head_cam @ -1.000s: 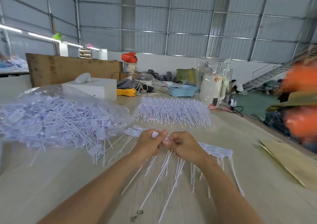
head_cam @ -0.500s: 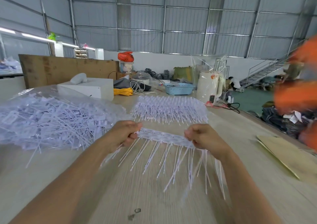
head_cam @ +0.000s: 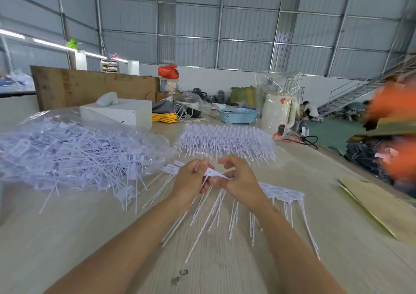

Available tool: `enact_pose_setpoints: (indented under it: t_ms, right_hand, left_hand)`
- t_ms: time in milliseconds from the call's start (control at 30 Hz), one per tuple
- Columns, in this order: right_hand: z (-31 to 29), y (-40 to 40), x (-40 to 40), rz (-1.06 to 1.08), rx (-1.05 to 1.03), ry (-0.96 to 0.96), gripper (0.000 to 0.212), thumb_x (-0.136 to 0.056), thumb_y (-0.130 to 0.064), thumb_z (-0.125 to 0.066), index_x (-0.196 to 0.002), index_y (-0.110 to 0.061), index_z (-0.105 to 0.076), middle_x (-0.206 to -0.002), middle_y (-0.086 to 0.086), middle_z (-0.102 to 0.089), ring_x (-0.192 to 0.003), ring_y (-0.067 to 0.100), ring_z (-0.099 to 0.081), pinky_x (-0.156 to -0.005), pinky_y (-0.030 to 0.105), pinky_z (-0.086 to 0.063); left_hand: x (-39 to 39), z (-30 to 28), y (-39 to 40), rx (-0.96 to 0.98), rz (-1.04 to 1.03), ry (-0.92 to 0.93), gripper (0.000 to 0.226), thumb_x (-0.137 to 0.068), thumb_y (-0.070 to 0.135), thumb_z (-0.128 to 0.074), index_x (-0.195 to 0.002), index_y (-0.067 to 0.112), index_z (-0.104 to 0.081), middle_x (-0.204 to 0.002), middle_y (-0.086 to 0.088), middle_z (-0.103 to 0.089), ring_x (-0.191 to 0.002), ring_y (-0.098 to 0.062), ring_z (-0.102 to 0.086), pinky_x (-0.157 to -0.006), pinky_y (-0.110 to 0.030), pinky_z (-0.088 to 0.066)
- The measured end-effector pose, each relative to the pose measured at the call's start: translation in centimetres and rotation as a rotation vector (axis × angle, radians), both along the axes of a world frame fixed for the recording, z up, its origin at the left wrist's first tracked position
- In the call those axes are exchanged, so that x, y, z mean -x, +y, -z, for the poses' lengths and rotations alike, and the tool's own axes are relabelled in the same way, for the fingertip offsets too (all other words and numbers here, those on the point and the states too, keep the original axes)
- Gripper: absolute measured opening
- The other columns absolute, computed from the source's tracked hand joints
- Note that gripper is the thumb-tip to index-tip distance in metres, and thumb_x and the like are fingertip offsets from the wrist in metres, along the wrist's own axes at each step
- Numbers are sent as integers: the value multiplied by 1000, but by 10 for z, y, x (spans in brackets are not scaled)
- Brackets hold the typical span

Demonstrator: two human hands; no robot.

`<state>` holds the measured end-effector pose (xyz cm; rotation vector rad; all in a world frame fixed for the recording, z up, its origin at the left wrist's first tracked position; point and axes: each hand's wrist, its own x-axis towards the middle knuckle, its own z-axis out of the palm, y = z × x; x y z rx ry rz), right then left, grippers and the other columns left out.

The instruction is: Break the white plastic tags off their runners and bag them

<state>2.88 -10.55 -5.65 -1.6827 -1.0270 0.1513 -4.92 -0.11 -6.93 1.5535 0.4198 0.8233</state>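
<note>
Both hands, left and right, pinching a strip of white tags, bag of tags beside

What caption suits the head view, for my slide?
Both hands twist a strip of white tags beside the bag of loose ones.

Single head-worn view, forward and down (close over table).

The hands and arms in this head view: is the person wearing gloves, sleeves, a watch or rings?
Nothing shows. The left hand and right hand are bare, with no gloves, and no ring can be seen. Both forearms are uncovered down to the bottom edge of the picture: no sleeve, watch or band in view. Anything worn higher up is out of frame.
</note>
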Motion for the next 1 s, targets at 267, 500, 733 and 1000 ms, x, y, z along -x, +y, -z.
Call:
enact_pose_setpoints:
  t_ms: [267,500,733,1000]
  right_hand:
    - [6,1,2,-170,58,-32,28,-96,-12,-49,-71,-2,-55,-56,5,-42,-44,6,-34,-49,22,-30]
    - [-3,-10,-10,-266,140,-84,32,-94,-6,-51,-62,-4,-49,-44,-12,-33,-43,3,-28,-46,17,-25]
    - [-15,-49,-41,-161,301,-81,42,-90,-7,-57,-51,-16,-43,-50,-8,-34,-44,3,-32,-48,17,-28]
    - [-12,-3,11,-139,-33,-8,26,-92,-16,-58,-66,-15,-63,-75,7,-56,-64,13,-53,-60,27,-42]
  left_hand:
    - [4,-10,-4,-35,60,39,25,-94,22,-58,-72,11,-50,-42,5,-43,-28,-4,-31,-33,-14,-23]
    - [6,-13,-1,-82,163,233,36,-98,34,-47,-66,18,-46,-47,6,-40,-35,-5,-32,-36,-13,-23]
    - [32,-37,48,111,84,188,32,-98,31,-46,-69,17,-49,-42,6,-40,-31,-6,-25,-33,-10,-17]
    - [12,-24,2,-58,357,263,71,-69,81,-33,-74,15,-60,-54,4,-54,-42,-6,-44,-38,-15,-30]
